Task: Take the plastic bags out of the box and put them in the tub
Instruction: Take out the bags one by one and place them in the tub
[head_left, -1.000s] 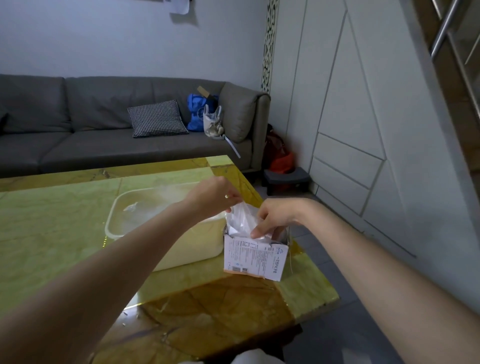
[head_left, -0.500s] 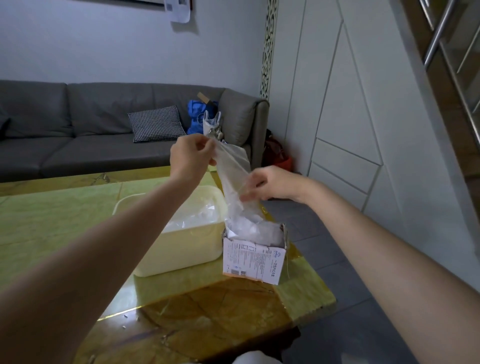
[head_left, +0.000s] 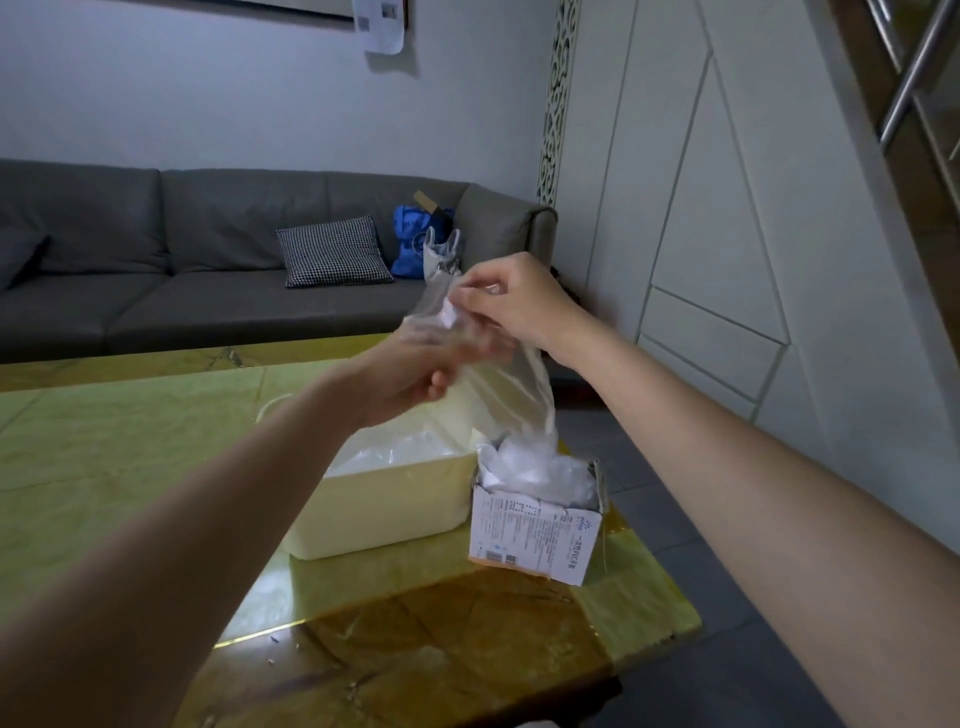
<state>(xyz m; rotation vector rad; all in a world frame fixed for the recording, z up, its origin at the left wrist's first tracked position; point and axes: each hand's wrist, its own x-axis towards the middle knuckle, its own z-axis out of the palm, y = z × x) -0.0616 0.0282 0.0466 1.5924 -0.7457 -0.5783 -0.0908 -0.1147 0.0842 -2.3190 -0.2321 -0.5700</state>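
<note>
I am looking down over both bare arms at a clear plastic bag (head_left: 498, 395) that is hanging in the air above the gap between the tub (head_left: 395, 514) and the box (head_left: 535, 535). The bag is thin, see-through and crinkled, bunched at the top and widening as it is trailing down; its lower end is still reaching into the open box top, where more bags (head_left: 535, 473) are showing as a whitish, crumpled heap. My right hand (head_left: 511, 301) is pinching the bunched top of the bag between thumb and curled fingers (head_left: 467, 297). My left hand (head_left: 415, 371) is lower, partly behind the film, its fingers curled around the bag's upper part. The tub is a pale cream, rectangular plastic container with rounded corners, sitting on the desk (head_left: 104, 467) and touching or just beside the box's left side; something pale and filmy is lying inside it, though I cannot tell exactly what. The box is white card with small printed text and a barcode, standing near the desk's right edge. The desk top is glossy green and amber. A grey sofa (head_left: 208, 270) with a checked cushion (head_left: 332, 252) is standing behind.
</note>
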